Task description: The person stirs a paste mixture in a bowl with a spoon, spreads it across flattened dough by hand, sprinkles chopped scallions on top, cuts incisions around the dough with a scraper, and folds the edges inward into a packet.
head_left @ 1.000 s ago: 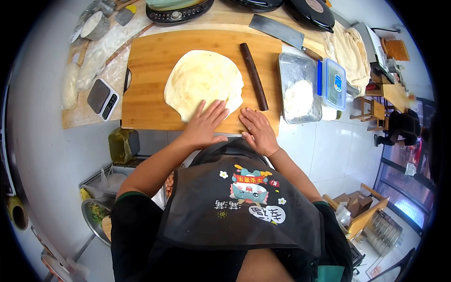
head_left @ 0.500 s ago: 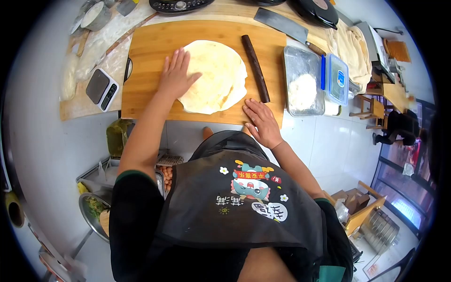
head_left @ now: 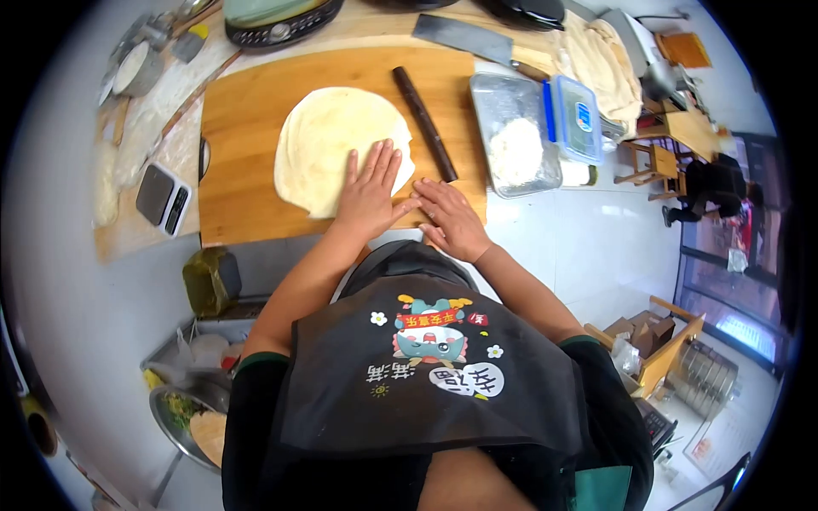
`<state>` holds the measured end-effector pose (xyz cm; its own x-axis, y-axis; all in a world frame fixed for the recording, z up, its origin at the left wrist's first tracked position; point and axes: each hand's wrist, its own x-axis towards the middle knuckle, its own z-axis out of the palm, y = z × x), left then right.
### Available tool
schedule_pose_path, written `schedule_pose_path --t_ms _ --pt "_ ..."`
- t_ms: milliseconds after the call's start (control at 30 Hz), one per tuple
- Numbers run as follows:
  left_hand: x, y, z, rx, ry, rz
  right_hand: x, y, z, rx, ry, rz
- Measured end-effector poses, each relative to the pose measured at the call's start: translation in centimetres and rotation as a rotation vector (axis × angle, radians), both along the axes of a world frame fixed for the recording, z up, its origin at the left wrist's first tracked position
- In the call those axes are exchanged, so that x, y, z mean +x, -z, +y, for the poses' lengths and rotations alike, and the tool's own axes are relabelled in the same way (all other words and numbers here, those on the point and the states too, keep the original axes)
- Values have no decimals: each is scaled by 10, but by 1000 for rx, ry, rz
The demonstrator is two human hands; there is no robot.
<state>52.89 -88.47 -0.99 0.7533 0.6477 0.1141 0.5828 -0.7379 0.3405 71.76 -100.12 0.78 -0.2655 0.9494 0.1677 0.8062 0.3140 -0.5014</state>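
A round, pale sheet of dough (head_left: pixel 328 140) lies flat on the wooden board (head_left: pixel 243 102). My left hand (head_left: pixel 372 192) rests palm down on its lower right part, fingers stretched out. Beside it, my right hand (head_left: pixel 452 220) lies on the board's near edge with fingers extended, holding nothing. The fingertips of both hands are close together; whether they touch I cannot tell. A dark rolling pin (head_left: pixel 424 123) lies slantwise on the board, its near end just above my right hand.
Right of the board stands a clear container (head_left: pixel 517 157) with white flour or dough, its blue-edged lid (head_left: pixel 577 119) alongside. A cleaver (head_left: pixel 464 38) lies at the back. A digital scale (head_left: pixel 164 198) sits on the left. Farther right, a person (head_left: pixel 714 186) is near the windows.
My left hand has moved from the dough's left side to its lower right, near my right hand. The dough sheet appears turned on the board. The whole view has shifted slightly.
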Motion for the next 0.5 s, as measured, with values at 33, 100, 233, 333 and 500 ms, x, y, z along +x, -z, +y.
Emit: schedule_pose_path --t_ms 33,100,233,333,500 --pt "7 0 1 48 -15 81 0 1 -1 -5 -5 0" --pt "18 4 2 67 -2 114 2 1 -2 -18 2 6" --pt "24 1 3 41 10 148 0 -4 -7 -19 9 5" --pt "27 -4 12 74 -14 172 -4 -2 -9 -24 23 -11" --pt "49 -2 30 -2 -57 213 -7 -13 -28 4 64 79"
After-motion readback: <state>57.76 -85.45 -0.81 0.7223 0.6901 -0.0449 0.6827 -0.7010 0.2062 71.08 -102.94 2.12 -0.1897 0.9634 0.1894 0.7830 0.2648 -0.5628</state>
